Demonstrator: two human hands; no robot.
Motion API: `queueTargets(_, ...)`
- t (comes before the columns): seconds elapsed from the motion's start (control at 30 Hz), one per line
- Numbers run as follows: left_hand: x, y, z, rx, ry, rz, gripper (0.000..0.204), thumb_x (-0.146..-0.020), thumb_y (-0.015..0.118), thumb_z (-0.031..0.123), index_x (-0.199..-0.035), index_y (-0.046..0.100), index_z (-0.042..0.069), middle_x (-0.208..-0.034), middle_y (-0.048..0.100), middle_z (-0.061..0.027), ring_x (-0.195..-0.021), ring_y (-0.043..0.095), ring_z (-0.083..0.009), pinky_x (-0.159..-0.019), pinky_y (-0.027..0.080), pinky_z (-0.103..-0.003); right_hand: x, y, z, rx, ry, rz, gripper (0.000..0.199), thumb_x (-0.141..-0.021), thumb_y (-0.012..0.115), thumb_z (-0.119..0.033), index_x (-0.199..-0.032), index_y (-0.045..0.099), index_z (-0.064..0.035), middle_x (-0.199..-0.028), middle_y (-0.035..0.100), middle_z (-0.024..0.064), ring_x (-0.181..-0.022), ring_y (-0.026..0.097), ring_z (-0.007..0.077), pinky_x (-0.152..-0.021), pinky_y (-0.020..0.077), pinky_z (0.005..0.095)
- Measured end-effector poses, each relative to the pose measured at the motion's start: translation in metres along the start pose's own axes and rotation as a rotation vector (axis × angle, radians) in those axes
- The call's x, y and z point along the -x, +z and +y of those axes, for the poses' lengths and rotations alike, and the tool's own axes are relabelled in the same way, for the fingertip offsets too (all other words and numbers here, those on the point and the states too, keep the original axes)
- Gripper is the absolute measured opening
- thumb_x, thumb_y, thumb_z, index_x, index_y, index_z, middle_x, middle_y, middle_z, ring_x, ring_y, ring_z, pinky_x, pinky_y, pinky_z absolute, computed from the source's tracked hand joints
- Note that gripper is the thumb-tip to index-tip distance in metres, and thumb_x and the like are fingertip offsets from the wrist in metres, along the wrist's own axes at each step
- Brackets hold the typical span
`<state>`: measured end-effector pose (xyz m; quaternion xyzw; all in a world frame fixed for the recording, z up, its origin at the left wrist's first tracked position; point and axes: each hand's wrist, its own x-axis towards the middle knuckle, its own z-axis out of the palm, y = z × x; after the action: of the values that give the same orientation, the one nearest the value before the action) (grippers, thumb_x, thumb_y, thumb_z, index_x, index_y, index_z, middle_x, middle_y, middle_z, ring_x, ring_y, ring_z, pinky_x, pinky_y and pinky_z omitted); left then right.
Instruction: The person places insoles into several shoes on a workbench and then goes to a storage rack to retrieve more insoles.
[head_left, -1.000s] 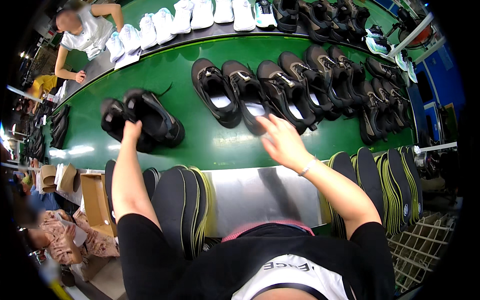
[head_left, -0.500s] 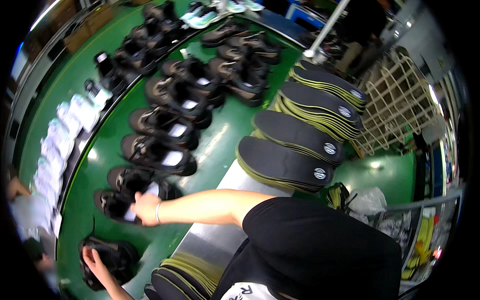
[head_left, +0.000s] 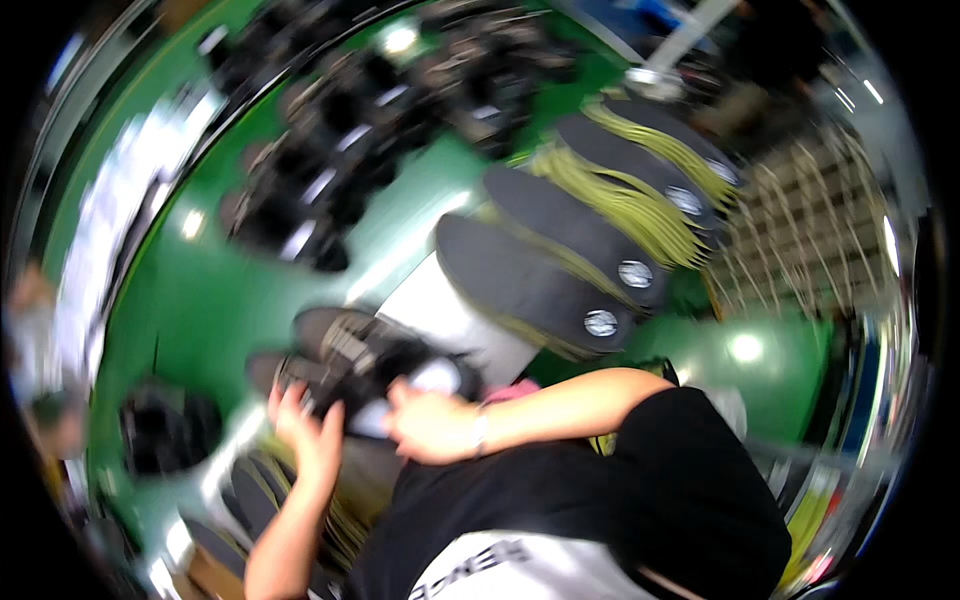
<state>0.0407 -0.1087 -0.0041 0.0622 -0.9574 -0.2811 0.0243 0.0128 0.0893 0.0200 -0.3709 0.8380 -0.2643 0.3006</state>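
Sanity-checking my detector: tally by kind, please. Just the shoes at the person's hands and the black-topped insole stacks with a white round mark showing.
Shoes at the left hand and right hand: 2
Insole stacks with white round mark: 4
Total: 6

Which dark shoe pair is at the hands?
The pair at the left hand and right hand, nearest the black shirt; the other dark shoes sit apart from both hands.
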Motion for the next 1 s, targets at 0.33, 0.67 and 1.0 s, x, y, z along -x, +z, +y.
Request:
queueTargets(0.33, 0.018, 0.014, 0.026, 0.01, 0.18, 0.363, 0.027, -0.068, 0.064, 0.009, -0.094, 0.055, 0.003, -0.103, 0.056, -0.0139, -0.095, 0.052, -0.0311, -0.082, 0.04, -0.037, 0.035, -0.043, 0.002, 0.242, -0.293, 0.42, 0.025, -0.07, 0.063, -0.021, -0.09, 0.054, -0.0076, -0.077, 0.055, 0.0054, -0.069, 0.054, 0.0213, -0.06, 0.0432, 0.0322)
queueTargets(0.67, -0.027, 0.011, -0.013, 0.71, -0.302, 0.07, 0.026, -0.083, 0.054, 0.02, -0.096, 0.057, -0.003, -0.086, 0.06, -0.0038, -0.08, 0.052, -0.0086, -0.073, 0.041, -0.022, -0.112, -0.048, 0.008, -0.019, -0.061, -0.023, 0.032, -0.067, 0.058, -0.024, -0.087, 0.059, 0.0006, -0.081, 0.06, 0.0169, -0.08, 0.058, 0.0305, -0.068, 0.0445, 0.0358)
queueTargets(1.0, -0.037, 0.007, -0.021, 0.852, -0.4, -0.086, 0.03, -0.083, 0.052, 0.023, -0.1, 0.058, -0.001, -0.091, 0.061, -0.0065, -0.085, 0.053, -0.0114, -0.078, 0.041, -0.024, -0.14, -0.054, 0.019, -0.455, 0.282, -0.302, 0.012, -0.071, 0.058, -0.013, -0.076, 0.059, -0.0017, -0.058, 0.045, -0.0013, -0.053, 0.043, 0.0077, -0.045, 0.035, 0.0222)
